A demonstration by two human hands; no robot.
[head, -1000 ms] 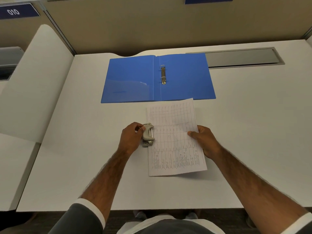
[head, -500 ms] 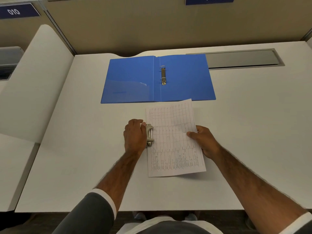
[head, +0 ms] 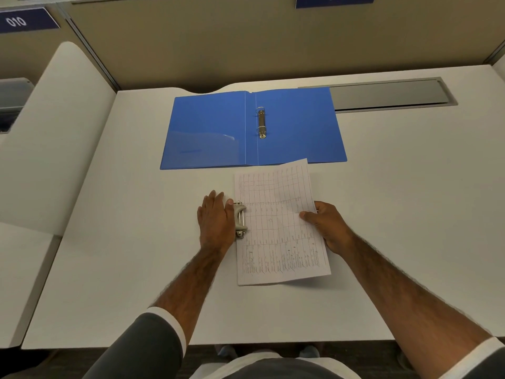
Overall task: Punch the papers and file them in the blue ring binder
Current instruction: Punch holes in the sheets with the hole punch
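White papers [head: 278, 231] lie at frame centre, their left edge in the grey hole punch [head: 241, 218]. Left hand [head: 216, 220] lies flat on the punch, fingers straight and together, pressing down. Right hand [head: 326, 227] pinches the papers' right edge, thumb on top; blue ring binder [head: 213, 132] lies open just above, the papers' top corner overlapping its lower edge

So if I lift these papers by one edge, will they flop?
Likely flop: the papers are thin, and the edge held by the right hand bows off the desk. Probably light and apt to slide on that smooth top.
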